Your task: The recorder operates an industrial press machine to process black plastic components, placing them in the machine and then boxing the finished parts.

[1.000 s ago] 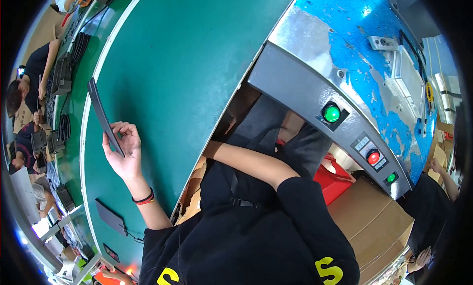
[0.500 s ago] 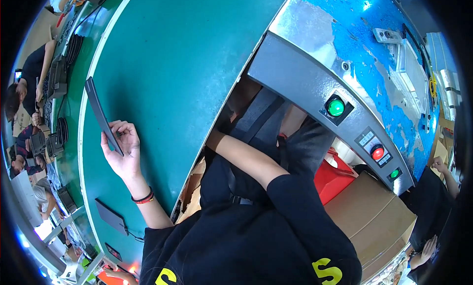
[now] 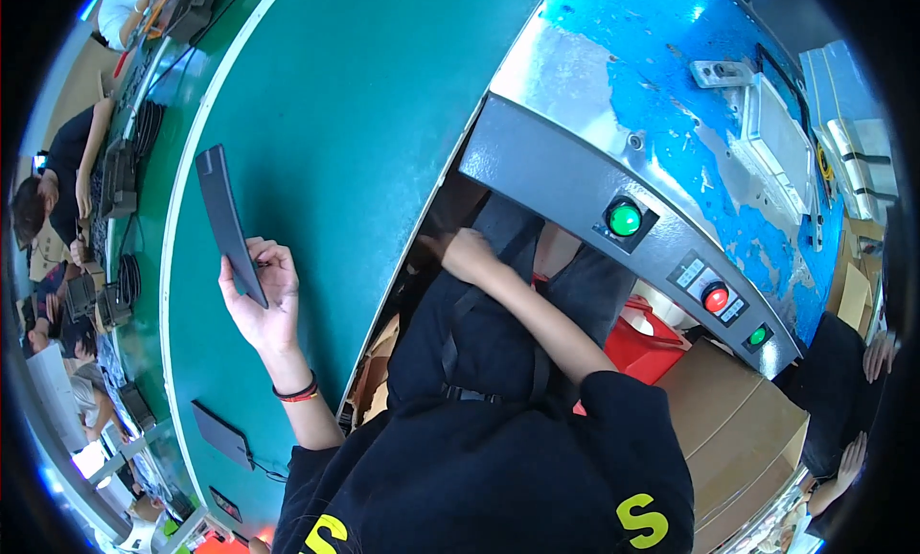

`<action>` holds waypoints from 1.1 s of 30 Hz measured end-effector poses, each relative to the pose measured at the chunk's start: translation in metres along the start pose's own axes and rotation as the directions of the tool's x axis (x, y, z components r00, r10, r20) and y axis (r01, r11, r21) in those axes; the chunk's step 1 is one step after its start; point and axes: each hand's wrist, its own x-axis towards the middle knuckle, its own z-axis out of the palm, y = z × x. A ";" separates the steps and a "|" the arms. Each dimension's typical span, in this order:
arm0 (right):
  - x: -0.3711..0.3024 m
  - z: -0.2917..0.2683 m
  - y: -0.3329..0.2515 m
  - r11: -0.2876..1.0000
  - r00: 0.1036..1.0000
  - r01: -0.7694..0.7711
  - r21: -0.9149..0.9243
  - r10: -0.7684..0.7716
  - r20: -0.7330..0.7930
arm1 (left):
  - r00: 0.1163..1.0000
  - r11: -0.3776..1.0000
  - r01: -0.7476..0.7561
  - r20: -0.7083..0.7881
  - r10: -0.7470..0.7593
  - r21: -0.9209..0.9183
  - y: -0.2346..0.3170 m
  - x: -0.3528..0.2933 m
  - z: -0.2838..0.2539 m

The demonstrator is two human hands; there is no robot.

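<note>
A thin, flat, dark grey rectangular panel (image 3: 228, 219) stands tilted above the table, its lower end gripped between the thumb and fingers of the left hand (image 3: 271, 300). A black-and-red band (image 3: 299, 394) circles that wrist. The hands are well apart: the right hand (image 3: 468, 255) is low over the lap, by the table's near edge, its fingers shaded and blurred, so I cannot tell whether they hold anything.

Beneath the panel spreads a smooth green tabletop (image 3: 383, 94) with a pale rim. To the near left on it lies a second flat dark rectangular panel (image 3: 222, 436) with a thin black cable, and nearer, a small dark rectangular object (image 3: 225, 503).

To the right stands a machine with a worn blue-painted metal top (image 3: 661, 123); its grey front carries a round green button (image 3: 625, 219), a red button (image 3: 715, 298) and a smaller green button (image 3: 758, 336). Below these are a red plastic object (image 3: 644, 351) and a brown cardboard box (image 3: 733, 420). At the far left, co-workers sit along another bench beside coiled black cables (image 3: 148, 125).
</note>
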 end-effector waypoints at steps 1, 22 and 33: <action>-0.020 0.003 0.038 0.977 0.983 0.123 -0.176 -0.144 -0.114 | 0.999 0.999 0.038 0.017 -0.038 0.013 -0.013 0.003 0.005; -0.242 -0.058 0.026 -0.821 0.582 0.528 0.218 0.162 -0.797 | 0.847 0.835 0.482 0.103 -0.522 0.266 -0.189 -0.019 0.037; -0.248 -0.114 0.022 -0.653 0.390 0.750 0.106 0.308 -0.868 | 0.470 0.495 0.847 0.164 -0.867 0.192 -0.238 -0.072 0.045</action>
